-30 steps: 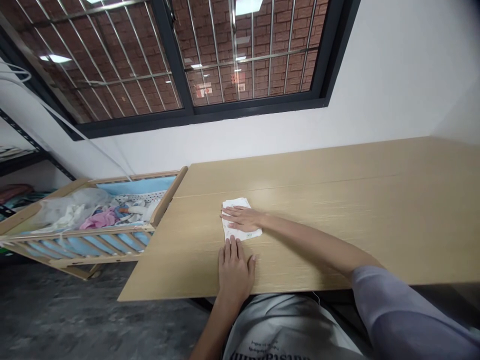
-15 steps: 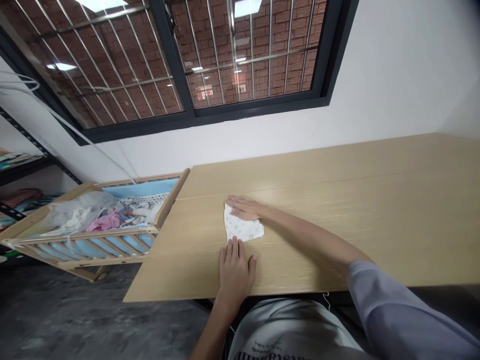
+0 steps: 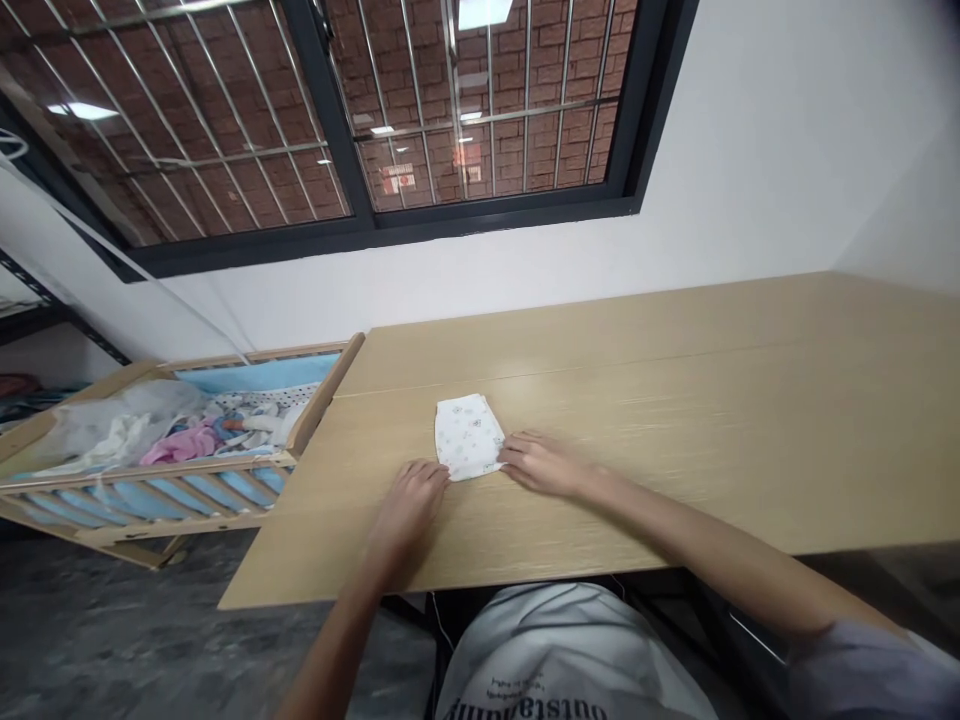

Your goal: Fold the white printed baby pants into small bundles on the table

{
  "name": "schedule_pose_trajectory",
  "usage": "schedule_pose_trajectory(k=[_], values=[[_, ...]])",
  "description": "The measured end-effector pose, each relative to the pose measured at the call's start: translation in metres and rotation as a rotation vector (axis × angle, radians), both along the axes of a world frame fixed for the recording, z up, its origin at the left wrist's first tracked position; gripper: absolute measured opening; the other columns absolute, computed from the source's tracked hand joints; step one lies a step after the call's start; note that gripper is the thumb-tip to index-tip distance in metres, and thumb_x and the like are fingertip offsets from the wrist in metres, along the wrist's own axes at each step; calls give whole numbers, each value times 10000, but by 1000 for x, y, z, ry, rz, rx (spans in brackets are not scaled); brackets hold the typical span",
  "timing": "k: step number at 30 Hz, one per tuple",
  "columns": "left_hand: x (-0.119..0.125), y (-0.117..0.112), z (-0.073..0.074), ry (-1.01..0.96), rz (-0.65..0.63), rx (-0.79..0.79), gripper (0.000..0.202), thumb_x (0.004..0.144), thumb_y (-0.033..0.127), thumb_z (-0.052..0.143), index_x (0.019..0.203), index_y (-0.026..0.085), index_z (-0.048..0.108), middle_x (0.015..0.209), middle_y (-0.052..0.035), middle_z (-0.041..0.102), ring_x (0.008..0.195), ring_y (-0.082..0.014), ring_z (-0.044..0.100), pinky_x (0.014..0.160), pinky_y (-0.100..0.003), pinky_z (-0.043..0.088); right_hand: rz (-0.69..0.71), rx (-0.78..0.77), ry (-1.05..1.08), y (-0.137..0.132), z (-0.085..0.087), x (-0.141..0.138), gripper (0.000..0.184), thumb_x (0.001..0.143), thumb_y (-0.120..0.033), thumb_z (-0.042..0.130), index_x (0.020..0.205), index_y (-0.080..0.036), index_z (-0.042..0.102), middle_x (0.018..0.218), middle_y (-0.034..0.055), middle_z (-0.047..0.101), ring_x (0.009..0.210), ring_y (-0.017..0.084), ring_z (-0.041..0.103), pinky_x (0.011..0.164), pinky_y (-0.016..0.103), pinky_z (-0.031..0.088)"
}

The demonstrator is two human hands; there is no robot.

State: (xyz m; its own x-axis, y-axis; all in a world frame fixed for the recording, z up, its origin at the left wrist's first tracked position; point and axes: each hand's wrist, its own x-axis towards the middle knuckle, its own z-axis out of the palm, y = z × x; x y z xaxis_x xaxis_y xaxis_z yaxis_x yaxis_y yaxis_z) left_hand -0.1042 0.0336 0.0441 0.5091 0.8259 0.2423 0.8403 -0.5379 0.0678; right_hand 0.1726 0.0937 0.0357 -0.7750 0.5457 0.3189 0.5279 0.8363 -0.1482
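Observation:
A small folded white cloth point(image 3: 466, 432) with a fine coloured print lies flat on the wooden tabletop point(image 3: 637, 420). My left hand point(image 3: 418, 492) is at its near left corner, with the fingers bent together and closed on the edge. At the near right corner, my right hand point(image 3: 538, 464) has its fingertips pinched on the cloth's edge. Both thumbs are mostly hidden, and the right hand is slightly blurred. Most of the cloth's upper face is uncovered between the hands.
Left of the table stands a wooden crib point(image 3: 319, 410) with blue lining, holding a pink cloth point(image 3: 180, 443), other fabrics and a clear plastic bag point(image 3: 124, 405). Behind the table are a white wall and a barred window point(image 3: 487, 210). A dark shelf point(image 3: 45, 320) is at far left.
My right hand has slid from the cloth's far side to its near right corner. My left hand has moved left to the near left corner. The cloth's whole top now shows.

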Motion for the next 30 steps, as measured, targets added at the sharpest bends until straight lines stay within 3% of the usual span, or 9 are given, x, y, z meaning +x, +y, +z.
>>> schedule_pose_trajectory(k=[3, 9, 12, 15, 18, 22, 26, 30], values=[[10, -11, 3, -21, 13, -37, 258, 1031, 204, 377, 1044, 174, 633, 1052, -92, 706, 1031, -259, 612, 948, -440, 467, -38, 2, -26, -17, 9, 5, 224, 964, -214, 488, 993, -156, 703, 996, 130, 703, 976, 257, 641, 945, 416, 440], [25, -33, 15, -222, 49, -164, 166, 1018, 265, 402, 971, 220, 555, 984, -39, 665, 950, -224, 606, 872, -382, 465, -90, -274, -16, -42, 43, 17, 128, 856, -196, 539, 885, -183, 662, 886, 77, 705, 774, 198, 613, 705, 303, 399], [33, -19, 24, -293, 122, -118, 171, 1009, 250, 382, 951, 219, 540, 982, -47, 657, 952, -223, 602, 863, -366, 462, -162, -351, 9, -30, 57, 15, 151, 860, -195, 512, 906, -179, 656, 912, 87, 709, 771, 197, 604, 668, 292, 360], [43, 9, 31, -242, 249, -48, 179, 991, 199, 374, 939, 210, 545, 974, -59, 671, 950, -218, 620, 847, -342, 461, -263, -394, 17, -4, 62, 6, 182, 892, -191, 469, 883, -162, 648, 917, 104, 703, 769, 197, 603, 659, 287, 351], [51, 39, 32, -153, 356, -5, 206, 995, 191, 360, 974, 188, 564, 973, -86, 681, 954, -235, 634, 842, -348, 456, -385, -349, 36, 22, 53, -5, 216, 935, -189, 428, 895, -154, 637, 939, 121, 696, 814, 208, 611, 684, 287, 364], [60, 66, 20, -95, 460, 21, 296, 1014, 189, 297, 1049, 125, 583, 1042, -176, 667, 1008, -300, 631, 865, -413, 448, -508, -201, 84, 45, 24, -18, 244, 1004, -224, 383, 1059, -138, 604, 1067, 168, 682, 991, 254, 607, 819, 311, 392], [64, 78, -2, -53, 530, 1, 278, 986, 143, 339, 1091, 98, 592, 1087, -209, 657, 1048, -323, 628, 877, -434, 454, -574, -189, 88, 57, -6, -23, 266, 1034, -263, 374, 1169, -131, 560, 1144, 184, 669, 1059, 268, 598, 879, 330, 403], [63, 84, -16, -53, 557, -15, 241, 973, 160, 398, 1104, 101, 593, 1086, -201, 664, 1053, -315, 634, 882, -423, 463, -571, -237, 144, 63, -22, -23, 271, 1040, -274, 375, 1190, -137, 554, 1155, 172, 675, 1078, 255, 603, 903, 325, 420]])
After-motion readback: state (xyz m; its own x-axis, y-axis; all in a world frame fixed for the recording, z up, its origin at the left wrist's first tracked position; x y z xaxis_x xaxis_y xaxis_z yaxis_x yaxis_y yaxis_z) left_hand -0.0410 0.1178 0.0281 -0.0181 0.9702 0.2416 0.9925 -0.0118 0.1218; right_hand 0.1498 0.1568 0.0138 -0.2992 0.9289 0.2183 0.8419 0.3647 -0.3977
